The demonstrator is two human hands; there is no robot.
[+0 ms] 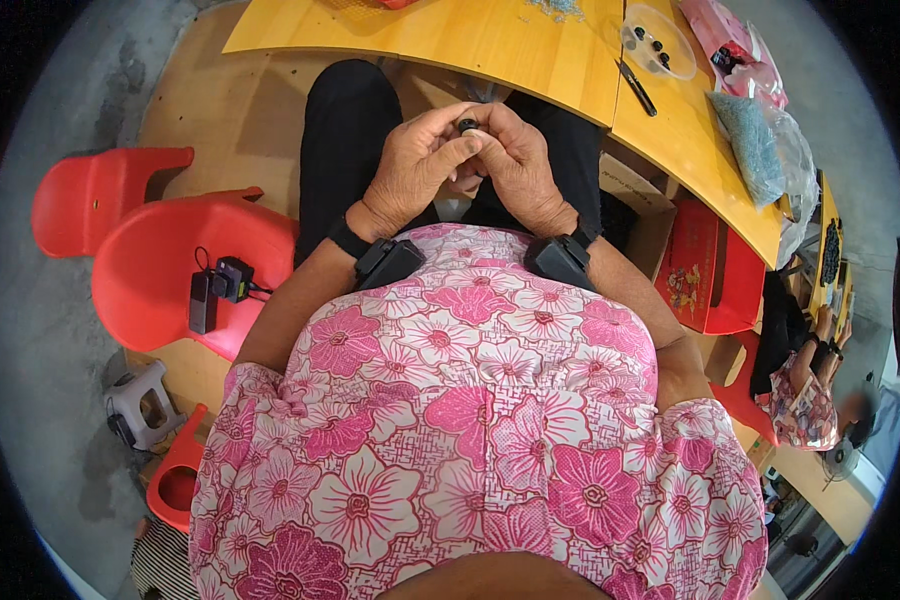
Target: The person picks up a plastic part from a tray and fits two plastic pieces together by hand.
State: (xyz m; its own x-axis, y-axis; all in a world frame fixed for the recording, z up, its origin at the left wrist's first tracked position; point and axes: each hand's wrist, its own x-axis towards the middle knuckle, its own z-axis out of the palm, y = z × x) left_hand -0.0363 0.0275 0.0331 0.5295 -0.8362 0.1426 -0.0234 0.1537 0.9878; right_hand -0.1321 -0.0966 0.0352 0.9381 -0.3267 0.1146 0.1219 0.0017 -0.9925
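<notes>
My left hand [410, 170] and my right hand [522, 168] meet above my lap, just short of the table's near edge. Between their thumbs and forefingers is a small black round part [467, 125], gripped from both sides. The thumbs press in toward it, and the curled fingers underneath hide its lower portion. On the table, to the right, a clear plastic bowl [686, 60] holds several similar black round parts. Beside that bowl lies a slim black tool [637, 88] with a pointed tip, perhaps a craft knife.
The yellow wooden table [530, 62] curves across the front. Clear bags of blue-grey granules [748, 148] and a pink bag [715, 30] lie at its right. Under it stand a cardboard box [632, 185] and a red bin [692, 270]. Black devices rest on a red chair [140, 270]. Another person sits far right.
</notes>
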